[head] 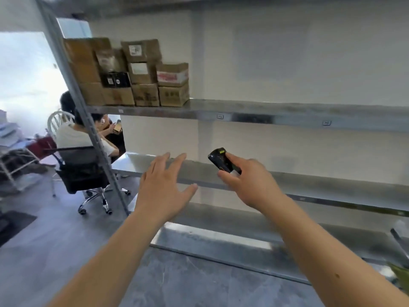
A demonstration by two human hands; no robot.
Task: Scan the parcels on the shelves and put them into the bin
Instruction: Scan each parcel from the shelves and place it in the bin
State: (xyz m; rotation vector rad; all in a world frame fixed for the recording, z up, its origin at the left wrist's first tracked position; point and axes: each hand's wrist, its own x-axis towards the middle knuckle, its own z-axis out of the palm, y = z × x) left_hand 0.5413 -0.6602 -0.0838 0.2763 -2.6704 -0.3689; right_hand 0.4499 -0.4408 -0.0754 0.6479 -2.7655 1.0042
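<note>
Several brown cardboard parcels (pixel 172 75) are stacked at the left end of the upper metal shelf (pixel 265 111), with a small black box (pixel 115 79) among them. My left hand (pixel 164 185) is stretched out below them, fingers spread, holding nothing, in front of the middle shelf (pixel 321 185). My right hand (pixel 247 180) grips a small black handheld scanner (pixel 221 159) with a yellow mark on top, pointed up and left. No bin shows clearly; a green edge (pixel 400 275) appears at the lower right.
A grey shelf upright (pixel 88 120) slants down the left side. Behind it two people sit, one on a black office chair (pixel 84 171). A white rack (pixel 11 151) stands far left. The lowest shelf (pixel 221 238) sits just above the grey floor.
</note>
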